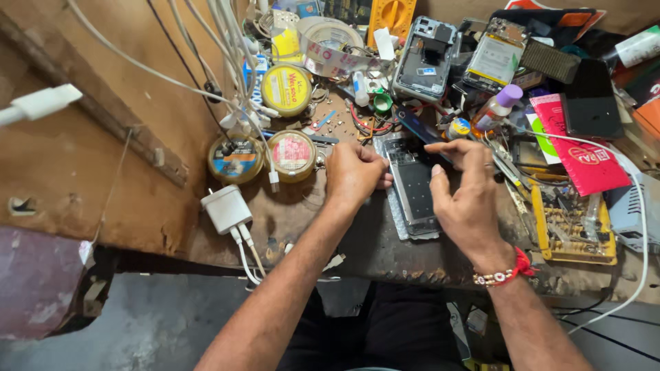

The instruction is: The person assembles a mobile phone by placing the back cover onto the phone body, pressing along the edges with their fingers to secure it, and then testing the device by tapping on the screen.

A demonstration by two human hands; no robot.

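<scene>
An opened phone lies back-up on the worn workbench, its dark inner frame showing. My left hand rests on the phone's left edge, fingers curled against it. On the phone's right side my right hand has thumb and fingers pinched near the top corner. A thin dark tool lies just above; I cannot tell if the fingers hold it. A red thread band sits on my right wrist.
Round tins stand to the left. A white charger with cables lies near the front edge. More opened phones are at the back, with a yellow screwdriver-bit tray and a pink packet at the right.
</scene>
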